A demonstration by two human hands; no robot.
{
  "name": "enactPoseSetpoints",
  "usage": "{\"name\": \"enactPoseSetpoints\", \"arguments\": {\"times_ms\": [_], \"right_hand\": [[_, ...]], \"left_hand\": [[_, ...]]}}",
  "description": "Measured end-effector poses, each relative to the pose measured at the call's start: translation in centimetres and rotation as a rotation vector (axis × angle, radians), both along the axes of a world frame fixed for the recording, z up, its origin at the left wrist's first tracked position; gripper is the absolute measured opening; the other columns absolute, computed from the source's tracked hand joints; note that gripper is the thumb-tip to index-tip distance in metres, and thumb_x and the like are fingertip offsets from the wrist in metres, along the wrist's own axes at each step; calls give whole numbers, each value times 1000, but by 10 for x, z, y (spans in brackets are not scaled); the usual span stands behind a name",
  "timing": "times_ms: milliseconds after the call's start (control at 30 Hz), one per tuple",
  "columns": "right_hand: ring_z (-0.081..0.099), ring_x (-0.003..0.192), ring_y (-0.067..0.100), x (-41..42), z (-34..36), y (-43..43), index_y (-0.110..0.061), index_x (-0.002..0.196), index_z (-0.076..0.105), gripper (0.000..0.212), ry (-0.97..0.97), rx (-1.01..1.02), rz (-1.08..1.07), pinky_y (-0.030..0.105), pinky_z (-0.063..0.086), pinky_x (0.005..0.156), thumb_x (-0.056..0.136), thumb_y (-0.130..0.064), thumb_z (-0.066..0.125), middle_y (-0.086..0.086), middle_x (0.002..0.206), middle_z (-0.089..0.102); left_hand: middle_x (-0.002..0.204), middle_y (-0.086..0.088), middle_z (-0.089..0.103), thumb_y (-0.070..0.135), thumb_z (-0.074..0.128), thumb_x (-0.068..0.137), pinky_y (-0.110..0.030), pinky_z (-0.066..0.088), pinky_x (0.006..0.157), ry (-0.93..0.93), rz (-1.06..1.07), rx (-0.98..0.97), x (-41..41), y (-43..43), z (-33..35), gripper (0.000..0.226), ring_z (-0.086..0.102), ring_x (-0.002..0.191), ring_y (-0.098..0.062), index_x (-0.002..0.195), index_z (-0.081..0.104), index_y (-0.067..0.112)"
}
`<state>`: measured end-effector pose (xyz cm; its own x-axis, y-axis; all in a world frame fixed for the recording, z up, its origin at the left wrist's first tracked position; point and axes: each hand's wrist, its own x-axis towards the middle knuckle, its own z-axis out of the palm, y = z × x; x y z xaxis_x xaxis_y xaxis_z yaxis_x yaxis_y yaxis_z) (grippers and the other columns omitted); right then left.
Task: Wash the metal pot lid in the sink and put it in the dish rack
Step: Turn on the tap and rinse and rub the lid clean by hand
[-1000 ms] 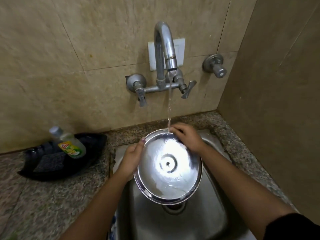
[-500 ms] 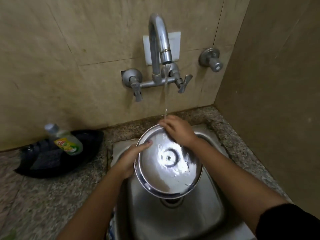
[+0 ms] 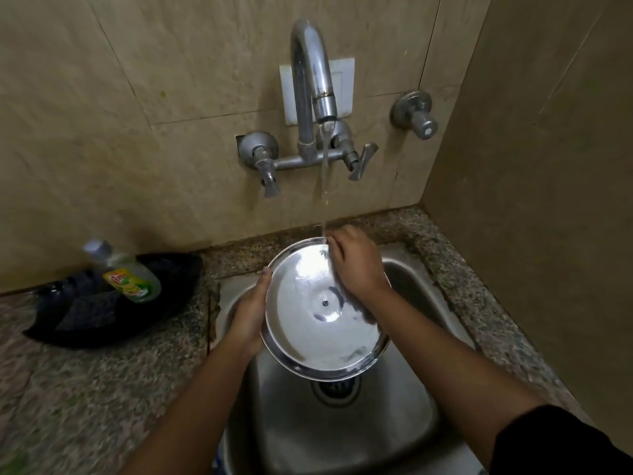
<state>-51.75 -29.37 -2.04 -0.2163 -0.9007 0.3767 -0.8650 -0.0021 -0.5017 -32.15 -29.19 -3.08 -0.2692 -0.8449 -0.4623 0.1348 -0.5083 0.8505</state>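
The round shiny metal pot lid (image 3: 322,310) sits in the middle of the frame, tilted over the stainless steel sink (image 3: 342,430), inner face up under the thin stream from the curved chrome wall tap (image 3: 313,84). The right hand (image 3: 358,265) has slid from the lid's centre up to its far rim, fingers curled and rubbing right where the water lands. The left hand (image 3: 251,313) still grips the left edge, thumb hooked over the rim. Half a second ago the lid hung a touch flatter; now it tips more toward the drain. So rinsing goes on, I'd judge; no dish rack in sight. At left on the speckled granite counter (image 3: 102,389), a green dish-soap bottle (image 3: 128,275) lies in a black tray (image 3: 113,303).
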Motion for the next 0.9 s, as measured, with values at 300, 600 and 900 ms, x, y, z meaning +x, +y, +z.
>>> {"name": "enactPoseSetpoints", "arguments": {"times_ms": [300, 600, 900], "right_hand": [[-2, 148, 21, 30, -49, 30, -13, 151, 2, 70, 99, 296, -60, 40, 1, 120, 94, -50, 21, 7, 161, 2], [-8, 147, 13, 0, -75, 79, -24, 151, 0, 67, 337, 358, 314, 42, 6, 121, 94, -52, 22, -4, 160, -3], [-6, 148, 15, 57, -34, 22, -13, 151, 4, 66, 241, 190, 260, 40, 2, 121, 97, -43, 28, 4, 161, 1]], "left_hand": [[94, -10, 76, 49, 42, 95, -37, 54, 84, -40, 143, 23, -23, 20, -12, 45, 71, 90, -24, 96, 71, 14], [104, -14, 73, 56, 43, 91, -48, 49, 98, -71, 277, 23, -5, 2, -28, 50, 67, 100, -30, 93, 70, 14], [89, -10, 77, 54, 41, 92, -38, 54, 83, -36, 210, -12, -22, 24, -21, 49, 72, 89, -26, 91, 73, 16]]}}
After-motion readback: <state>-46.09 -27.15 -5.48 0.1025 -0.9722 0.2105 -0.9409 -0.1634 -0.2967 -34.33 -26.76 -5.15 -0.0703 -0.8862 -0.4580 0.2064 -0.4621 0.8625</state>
